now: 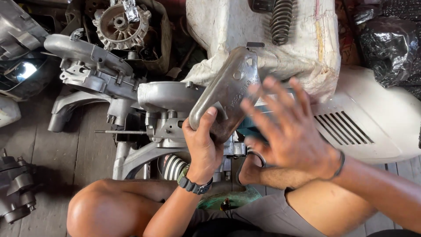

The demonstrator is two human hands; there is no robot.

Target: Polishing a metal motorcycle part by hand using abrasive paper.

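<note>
— Hands first: what has the left hand (202, 142) got?

— It grips a grey metal cover (227, 94) by its lower edge, tilted up over the engine casing (169, 109). I'd keep the thumb firm on that rim.

— And the right hand (287, 127)?

— Fingers spread, blurred, just beside the cover, holding nothing.

— Surroundings?

— Worn floor planks (44, 145) crowded with parts; a white body panel (372, 118) lies right.

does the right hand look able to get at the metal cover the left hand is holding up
Probably yes. The right hand hovers open and blurred right beside the grey metal cover, with nothing between them. The left hand grips only the cover's lower end, leaving its upper part bare.
</note>
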